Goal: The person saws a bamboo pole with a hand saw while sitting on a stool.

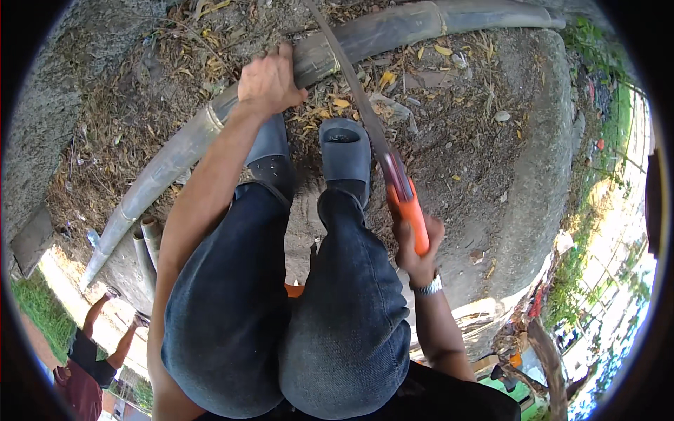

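Note:
A long grey-green bamboo pole [382,31], marked by node rings, lies on the ground and runs from the lower left to the top right. My left hand [267,81] presses down on it with the fingers over its far side and the thumb on the near side. In my right hand [419,249] is the orange handle of a handsaw [370,116]. Its long blade slants up and crosses the bamboo a little right of my left hand. The blade's tip runs out of the picture at the top. Whether the teeth cut into the bamboo I cannot tell.
My feet in grey slides [345,151] stand close to the pole. Shorter bamboo pieces [145,245] lie at the left. Dry leaves [386,81] litter the dirt. A concrete edge [547,154] curves along the right. Another person [88,358] is at the lower left.

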Action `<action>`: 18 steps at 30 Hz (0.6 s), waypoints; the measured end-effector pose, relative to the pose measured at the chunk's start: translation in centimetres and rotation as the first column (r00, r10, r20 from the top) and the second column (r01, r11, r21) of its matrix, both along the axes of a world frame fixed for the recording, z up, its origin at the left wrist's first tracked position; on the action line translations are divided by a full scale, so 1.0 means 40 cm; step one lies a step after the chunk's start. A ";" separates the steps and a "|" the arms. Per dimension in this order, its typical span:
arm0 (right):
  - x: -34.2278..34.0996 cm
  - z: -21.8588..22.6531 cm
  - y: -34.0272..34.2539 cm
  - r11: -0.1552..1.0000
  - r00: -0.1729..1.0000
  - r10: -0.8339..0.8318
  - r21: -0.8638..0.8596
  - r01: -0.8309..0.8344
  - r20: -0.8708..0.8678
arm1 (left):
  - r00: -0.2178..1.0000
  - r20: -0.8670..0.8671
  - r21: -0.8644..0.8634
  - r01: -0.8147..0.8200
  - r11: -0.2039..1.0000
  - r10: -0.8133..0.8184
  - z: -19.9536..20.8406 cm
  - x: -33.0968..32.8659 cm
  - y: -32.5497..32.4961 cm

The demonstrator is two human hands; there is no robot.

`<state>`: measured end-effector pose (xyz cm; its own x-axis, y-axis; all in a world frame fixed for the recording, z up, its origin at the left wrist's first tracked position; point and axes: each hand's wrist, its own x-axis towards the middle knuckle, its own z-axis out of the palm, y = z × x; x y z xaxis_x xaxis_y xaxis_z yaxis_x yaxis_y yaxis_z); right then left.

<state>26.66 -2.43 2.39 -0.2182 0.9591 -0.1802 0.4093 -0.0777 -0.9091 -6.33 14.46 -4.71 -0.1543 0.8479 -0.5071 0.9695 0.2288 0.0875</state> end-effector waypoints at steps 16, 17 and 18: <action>-0.123 -0.019 0.056 0.968 0.981 -0.191 0.158 0.194 -0.032 | 0.997 0.043 0.201 0.056 0.978 -0.066 -0.003 -0.030 -0.005; -0.166 -0.030 0.140 0.990 0.996 -0.082 0.117 0.079 0.025 | 0.997 0.059 0.127 0.045 0.991 -0.053 0.001 -0.043 0.000; -0.184 -0.033 0.154 0.993 1.000 -0.029 0.111 0.029 0.006 | 0.998 0.059 0.049 0.021 0.999 -0.024 0.001 -0.059 0.003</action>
<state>19.31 3.74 1.08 -0.1890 0.9792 -0.0738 0.4152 0.0116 -0.9097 -8.69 14.57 -4.68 -0.1057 0.8744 -0.4735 0.9672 0.2009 0.1552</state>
